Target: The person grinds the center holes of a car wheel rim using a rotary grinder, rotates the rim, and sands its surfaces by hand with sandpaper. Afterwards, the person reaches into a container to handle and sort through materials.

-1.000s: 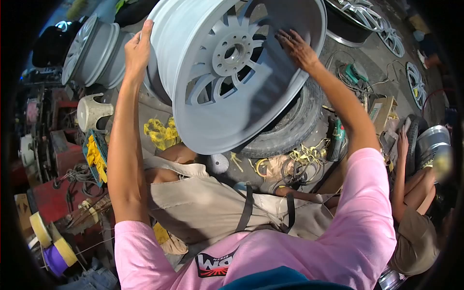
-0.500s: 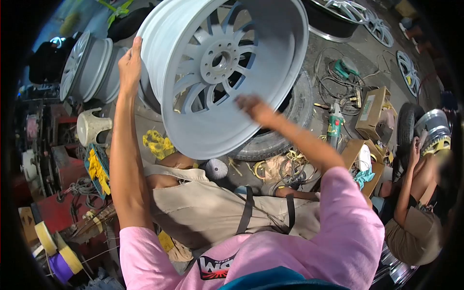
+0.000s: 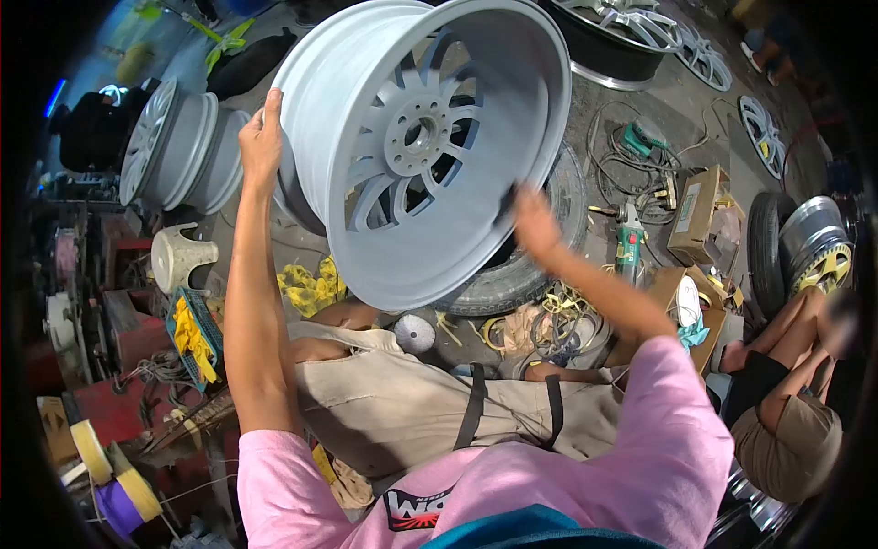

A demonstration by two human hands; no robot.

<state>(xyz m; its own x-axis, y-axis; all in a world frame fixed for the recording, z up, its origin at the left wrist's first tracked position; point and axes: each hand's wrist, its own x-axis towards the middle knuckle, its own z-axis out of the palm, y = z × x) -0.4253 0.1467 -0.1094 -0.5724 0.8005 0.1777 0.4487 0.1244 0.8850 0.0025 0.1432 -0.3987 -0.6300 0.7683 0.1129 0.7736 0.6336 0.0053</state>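
A grey-coated car wheel rim (image 3: 402, 265) is tilted up in front of me, its hollow back side facing me and its spokes showing inside. My left hand (image 3: 262, 142) is closed on the rim's outer edge at the left, thumb pointing up. My right hand (image 3: 540, 229), smeared by motion, is at the lower right of the inner barrel. In its fingers is a small dark pad (image 3: 506, 206), pressed against or very near the barrel wall; its kind is not clear. A black tire (image 3: 494, 291) lies flat beneath the wheel rim.
A green angle grinder (image 3: 628, 245), a corded green sander (image 3: 645, 137) and cardboard boxes (image 3: 697, 215) are on the right. A person (image 3: 786, 430) sits at far right. On the left are more rims (image 3: 174, 151), a white stool (image 3: 181, 258) and a basket (image 3: 197, 339).
My right hand has moved right and slightly down across the inner barrel, toward its lower right edge. The wheel rim has shifted only slightly, and my left hand still holds its edge.
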